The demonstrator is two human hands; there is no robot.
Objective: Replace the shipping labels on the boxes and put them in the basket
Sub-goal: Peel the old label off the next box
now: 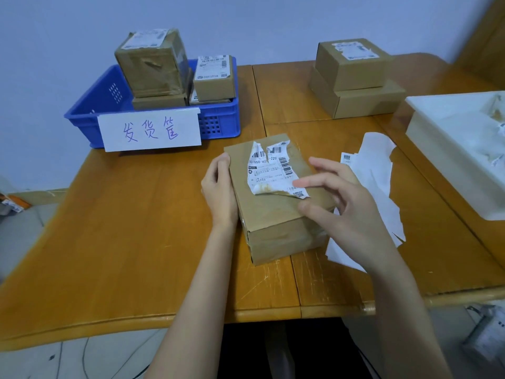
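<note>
A brown cardboard box point(278, 214) lies flat on the wooden table point(123, 242) in front of me. A torn, partly peeled white shipping label point(270, 170) sticks to its top. My left hand point(218, 187) holds the box's left edge, fingers curled over the top rim. My right hand point(336, 198) hovers over the box's right side, thumb and forefinger pinching the label's lifted lower right corner. A blue basket point(218, 121) at the back left holds several labelled boxes.
Two stacked boxes point(352, 77) stand at the back right; the upper one carries a label. White label sheets and backing paper point(374, 173) lie right of the box. A white tray point(451, 149) with paper scraps sits at the far right. A handwritten sign point(150, 129) fronts the basket.
</note>
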